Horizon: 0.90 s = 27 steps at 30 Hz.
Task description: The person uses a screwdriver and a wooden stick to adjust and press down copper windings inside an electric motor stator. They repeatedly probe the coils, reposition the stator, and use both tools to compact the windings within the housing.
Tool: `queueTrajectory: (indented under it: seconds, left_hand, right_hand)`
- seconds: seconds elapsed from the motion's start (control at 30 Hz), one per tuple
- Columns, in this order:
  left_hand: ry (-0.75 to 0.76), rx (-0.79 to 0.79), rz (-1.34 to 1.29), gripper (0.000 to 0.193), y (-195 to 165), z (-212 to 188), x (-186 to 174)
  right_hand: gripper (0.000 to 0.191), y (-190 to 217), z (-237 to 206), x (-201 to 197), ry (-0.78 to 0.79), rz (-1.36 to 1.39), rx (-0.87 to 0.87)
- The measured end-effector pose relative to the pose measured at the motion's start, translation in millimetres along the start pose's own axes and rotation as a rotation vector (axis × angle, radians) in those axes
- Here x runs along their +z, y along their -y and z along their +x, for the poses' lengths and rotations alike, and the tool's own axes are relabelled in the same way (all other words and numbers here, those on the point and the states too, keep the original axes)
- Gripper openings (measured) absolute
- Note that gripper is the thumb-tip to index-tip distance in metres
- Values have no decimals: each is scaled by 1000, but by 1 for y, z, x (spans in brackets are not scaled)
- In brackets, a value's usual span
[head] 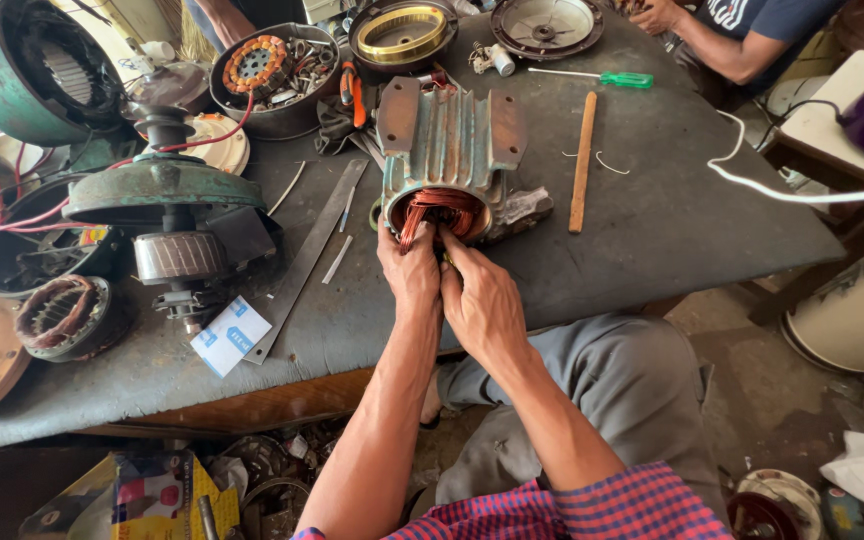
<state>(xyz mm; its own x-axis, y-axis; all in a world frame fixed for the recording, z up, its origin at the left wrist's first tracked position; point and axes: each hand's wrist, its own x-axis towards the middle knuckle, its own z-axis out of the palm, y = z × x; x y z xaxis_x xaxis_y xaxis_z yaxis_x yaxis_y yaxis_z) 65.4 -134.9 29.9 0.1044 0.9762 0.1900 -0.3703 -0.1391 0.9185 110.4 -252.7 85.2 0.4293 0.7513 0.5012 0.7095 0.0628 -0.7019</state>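
A teal finned motor housing (449,140) lies on the grey workbench (652,200) with its open end toward me, copper windings (442,207) showing inside. My left hand (409,268) presses its fingers against the left side of the windings at the housing mouth. My right hand (482,295) sits close beside it, fingers reaching into the lower right part of the windings. Both hands touch the copper coil; what the fingertips pinch is hidden.
A wooden stick (582,160) and a green-handled screwdriver (602,77) lie to the right. A metal ruler (307,255) and a rotor assembly (177,240) stand left. Bowls of motor parts (272,70) sit at the back. Another person's arm (712,40) rests at the far right corner.
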Motion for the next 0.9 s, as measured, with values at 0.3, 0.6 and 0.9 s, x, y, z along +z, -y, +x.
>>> queueTrajectory:
  seconds: [0.3,0.6,0.9]
  left_hand:
    - [9,11,131,41,5,4,-6]
    - [64,-3,257,47,-7,-1,-9]
    - [661,-291,-134,84,-37,13,-56]
  right_hand:
    - [40,12,7,-4,49,-110,41]
    - [42,19,10,-5,100,-167,44]
    - [45,27,12,-8,126,-203,46]
